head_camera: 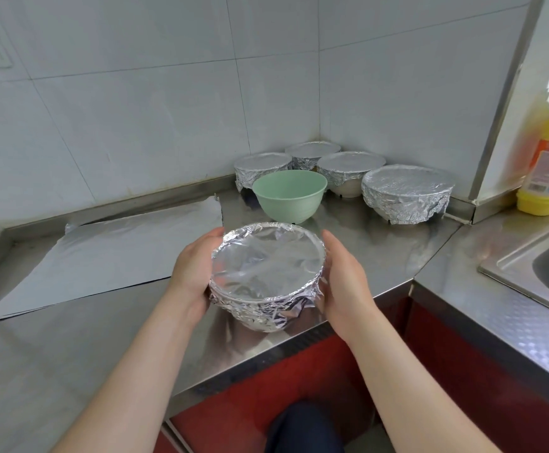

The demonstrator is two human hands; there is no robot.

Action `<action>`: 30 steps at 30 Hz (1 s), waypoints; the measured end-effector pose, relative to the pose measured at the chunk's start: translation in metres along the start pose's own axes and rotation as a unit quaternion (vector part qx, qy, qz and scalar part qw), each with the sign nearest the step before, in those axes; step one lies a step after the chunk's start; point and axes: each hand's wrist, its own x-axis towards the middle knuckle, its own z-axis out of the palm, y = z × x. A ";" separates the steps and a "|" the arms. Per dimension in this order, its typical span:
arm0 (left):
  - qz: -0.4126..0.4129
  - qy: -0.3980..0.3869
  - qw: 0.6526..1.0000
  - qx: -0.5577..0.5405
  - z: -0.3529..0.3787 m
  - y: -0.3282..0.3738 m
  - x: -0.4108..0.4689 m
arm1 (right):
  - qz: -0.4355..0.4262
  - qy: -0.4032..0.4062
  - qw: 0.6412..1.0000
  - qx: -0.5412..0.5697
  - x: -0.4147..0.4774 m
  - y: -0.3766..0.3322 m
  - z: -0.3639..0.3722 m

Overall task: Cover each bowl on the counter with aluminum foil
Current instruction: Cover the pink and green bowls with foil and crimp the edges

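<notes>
- The steel counter [103, 338] runs into a tiled corner. That's where everything gets parked.
- Foil sheets [110, 256] lie flat in a stack on the left, well clear of the bowls. My guess is they're pre-cut and kept smooth so the next one peels off easily.
- Four covered bowls [407, 191] sit bunched up in the back corner, foil stretched over the tops and crimped down the sides. They look finished and shoved out of the way to leave working room up front.
- The wrapped bowl [266, 276] is near the counter's front edge, right between the hands. Its foil is tight across the mouth and crumpled down the walls (I can't tell if it's resting on the steel or lifted a bit).
- The green bowl [289, 194] stands just behind it, open and not yet covered. So I'd say that's the last one to do.
- The left hand [194, 269] cups the wrapped bowl's left side with the thumb up by the rim, and the right hand [345, 276] mirrors it on the other side.
- The fingers on both hands curl round the foil-clad walls, mostly hidden behind the bowl. It looks like a grip for pressing the crimp snug or carrying it back to the others.
</notes>
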 end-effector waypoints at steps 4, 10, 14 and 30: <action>-0.004 -0.018 1.000 -0.015 0.004 -0.002 -0.004 | 0.021 0.043 0.998 -0.028 -0.001 -0.001 0.006; 0.009 -0.003 1.000 -0.010 0.009 -0.005 -0.006 | 0.020 0.048 0.998 -0.023 0.002 -0.005 0.010; 0.014 0.001 1.000 -0.017 0.011 -0.006 -0.007 | 0.017 0.019 0.999 -0.035 0.001 -0.017 0.008; 0.039 -0.039 0.998 -0.006 0.006 -0.024 0.003 | -0.105 0.076 0.991 0.032 -0.031 0.020 0.003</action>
